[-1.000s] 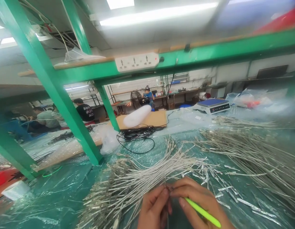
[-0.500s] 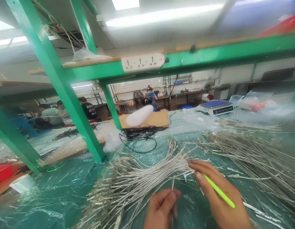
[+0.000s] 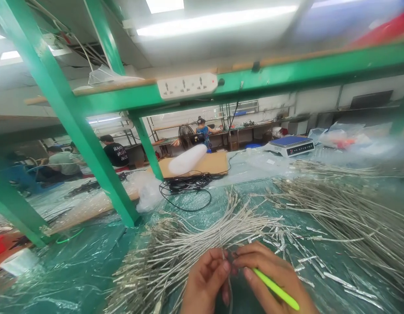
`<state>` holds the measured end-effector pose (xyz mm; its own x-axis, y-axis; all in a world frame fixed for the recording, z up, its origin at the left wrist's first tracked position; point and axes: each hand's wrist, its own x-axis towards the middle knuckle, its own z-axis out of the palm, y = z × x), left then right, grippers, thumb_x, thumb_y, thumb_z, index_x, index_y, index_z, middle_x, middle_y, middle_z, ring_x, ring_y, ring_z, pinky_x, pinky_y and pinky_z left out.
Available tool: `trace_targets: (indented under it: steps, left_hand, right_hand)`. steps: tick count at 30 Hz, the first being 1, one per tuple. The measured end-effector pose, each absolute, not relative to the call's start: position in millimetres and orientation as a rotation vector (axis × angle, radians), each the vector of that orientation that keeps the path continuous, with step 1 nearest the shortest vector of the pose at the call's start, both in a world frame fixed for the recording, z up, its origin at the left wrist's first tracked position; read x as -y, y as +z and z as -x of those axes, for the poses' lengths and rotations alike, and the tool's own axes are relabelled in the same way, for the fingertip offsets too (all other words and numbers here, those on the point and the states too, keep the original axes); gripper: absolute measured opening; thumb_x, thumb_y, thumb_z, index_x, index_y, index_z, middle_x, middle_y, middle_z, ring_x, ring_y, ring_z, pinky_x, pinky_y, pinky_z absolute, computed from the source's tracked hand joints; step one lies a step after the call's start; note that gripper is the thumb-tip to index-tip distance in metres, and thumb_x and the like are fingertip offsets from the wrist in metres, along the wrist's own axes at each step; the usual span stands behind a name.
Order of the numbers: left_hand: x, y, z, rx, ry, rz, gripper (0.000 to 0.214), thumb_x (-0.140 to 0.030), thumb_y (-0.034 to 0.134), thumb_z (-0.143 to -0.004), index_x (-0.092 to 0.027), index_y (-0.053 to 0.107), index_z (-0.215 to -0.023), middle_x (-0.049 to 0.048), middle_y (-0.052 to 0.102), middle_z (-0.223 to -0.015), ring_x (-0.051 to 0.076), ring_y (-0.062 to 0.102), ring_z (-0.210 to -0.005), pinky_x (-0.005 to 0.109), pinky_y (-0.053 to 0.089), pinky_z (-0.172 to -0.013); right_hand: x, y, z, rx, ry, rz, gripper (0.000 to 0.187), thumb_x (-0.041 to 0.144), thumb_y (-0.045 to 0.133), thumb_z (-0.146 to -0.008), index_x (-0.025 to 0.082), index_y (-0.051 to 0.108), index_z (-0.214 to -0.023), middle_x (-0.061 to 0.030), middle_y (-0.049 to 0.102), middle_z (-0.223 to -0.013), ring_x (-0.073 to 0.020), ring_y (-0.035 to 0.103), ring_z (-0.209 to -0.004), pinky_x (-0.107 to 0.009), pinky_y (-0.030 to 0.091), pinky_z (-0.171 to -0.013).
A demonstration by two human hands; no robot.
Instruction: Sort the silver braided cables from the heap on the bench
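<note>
My left hand (image 3: 206, 279) pinches a thin silvery cable (image 3: 220, 239) between thumb and fingers; its end points up past the fingertips and more of it hangs below. My right hand (image 3: 270, 272) is closed around a slim bright yellow-green handled tool (image 3: 276, 288), whose working tip is hidden by the fingers. Both hands' fingertips are close together at the cable; whether the right ones touch it I cannot tell. Behind and left of them spreads a heap of braided silver cables (image 3: 188, 244) with connectors at their ends.
A second cable bundle (image 3: 348, 213) lies at the right, with silver foil scraps (image 3: 348, 285) near it. Farther back are a scale (image 3: 290, 146), coiled black cable (image 3: 188, 182) and a white foam roll (image 3: 188, 159). A green post (image 3: 100, 161) rises at left. Other people sit beyond.
My right hand has come left and down with the yellow-green tool, from over the cable heap to beside my left hand. My left hand still pinches the cable. The view has shifted slightly.
</note>
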<state>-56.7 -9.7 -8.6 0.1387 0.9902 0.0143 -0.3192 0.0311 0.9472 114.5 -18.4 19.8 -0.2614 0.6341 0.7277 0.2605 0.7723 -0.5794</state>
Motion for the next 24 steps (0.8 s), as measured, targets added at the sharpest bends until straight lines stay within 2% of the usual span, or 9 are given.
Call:
trace_targets:
  steps: [3,11,18,24]
  left_hand:
    - [10.1,-6.0,57.2,-0.892,1.231,-1.034,0.03,-0.039,0.078,-0.072,-0.015,0.069,-0.087,-0.0056,0.054,-0.054,0.002,0.042,-0.036,0.014,0.033,-0.037]
    - [9.1,-8.7,58.7,-0.908,1.186,-1.054,0.032,-0.044,0.076,-0.073,-0.015,0.069,-0.085,-0.0037,0.055,-0.053,0.003,0.039,-0.036,0.015,0.03,-0.038]
    - [12.1,-2.3,56.6,-0.896,1.17,-1.113,0.026,-0.04,0.072,-0.078,-0.014,0.069,-0.082,-0.0048,0.05,-0.051,0.004,0.039,-0.038,0.016,0.026,-0.041]
    - [12.7,-4.4,57.1,-0.895,1.154,-1.089,0.026,-0.041,0.074,-0.076,-0.016,0.071,-0.084,-0.0066,0.047,-0.046,0.004,0.038,-0.036,0.016,0.027,-0.04]
  right_hand:
    - [18.8,20.3,-115.0,1.831,0.459,0.667,0.025,0.004,0.053,-0.084,0.02,0.067,-0.097,-0.0071,0.07,-0.089,-0.0189,0.067,-0.083,-0.028,0.056,-0.073]
    - [19.4,24.4,-114.6,1.827,0.504,0.649,0.024,0.004,0.053,-0.084,0.019,0.068,-0.094,-0.0074,0.069,-0.086,-0.0186,0.067,-0.08,-0.028,0.056,-0.072]
    - [20.8,20.0,-114.1,1.83,0.507,0.674,0.022,0.006,0.051,-0.085,0.019,0.067,-0.093,-0.0077,0.068,-0.084,-0.0194,0.066,-0.079,-0.03,0.055,-0.07]
    - [20.1,21.5,-113.8,1.822,0.502,0.676,0.02,0.007,0.051,-0.086,0.018,0.067,-0.09,-0.0073,0.068,-0.081,-0.0185,0.065,-0.075,-0.028,0.054,-0.067]
